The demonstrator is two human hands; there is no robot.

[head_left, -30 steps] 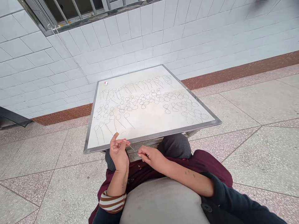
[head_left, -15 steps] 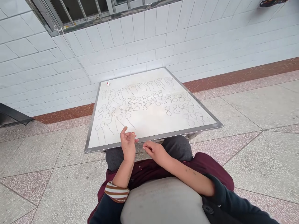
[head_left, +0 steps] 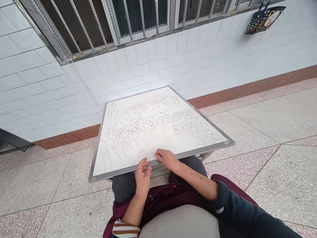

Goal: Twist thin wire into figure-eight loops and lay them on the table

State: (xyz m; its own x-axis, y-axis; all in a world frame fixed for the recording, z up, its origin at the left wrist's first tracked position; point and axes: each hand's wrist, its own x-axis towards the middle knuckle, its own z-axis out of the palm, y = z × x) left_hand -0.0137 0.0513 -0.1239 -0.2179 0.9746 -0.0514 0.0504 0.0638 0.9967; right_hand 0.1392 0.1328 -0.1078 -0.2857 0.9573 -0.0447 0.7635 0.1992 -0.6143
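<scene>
My right hand (head_left: 166, 158) pinches the lower end of a thin looped wire (head_left: 150, 146) over the near edge of the white table (head_left: 158, 138). The wire's loop points away from me, toward the upper left. Beside it on the left, my left hand (head_left: 143, 175) hangs at the table's front rim with its fingers apart and curled, holding nothing visible. Several single-loop wires with long tails lie at the front left and along the back. Several figure-eight wires (head_left: 177, 129) lie across the middle and at the right.
A small red and white object (head_left: 114, 104) sits at the table's back left corner. Behind the table stands a tiled wall with a barred window (head_left: 133, 19). A patterned bag (head_left: 264, 19) hangs at the upper right. My knees are under the front edge.
My right hand has moved forward over the table edge with the wire. My left hand has come away from the wire, lower against the table. The view has tilted up, showing more window and the bag.
</scene>
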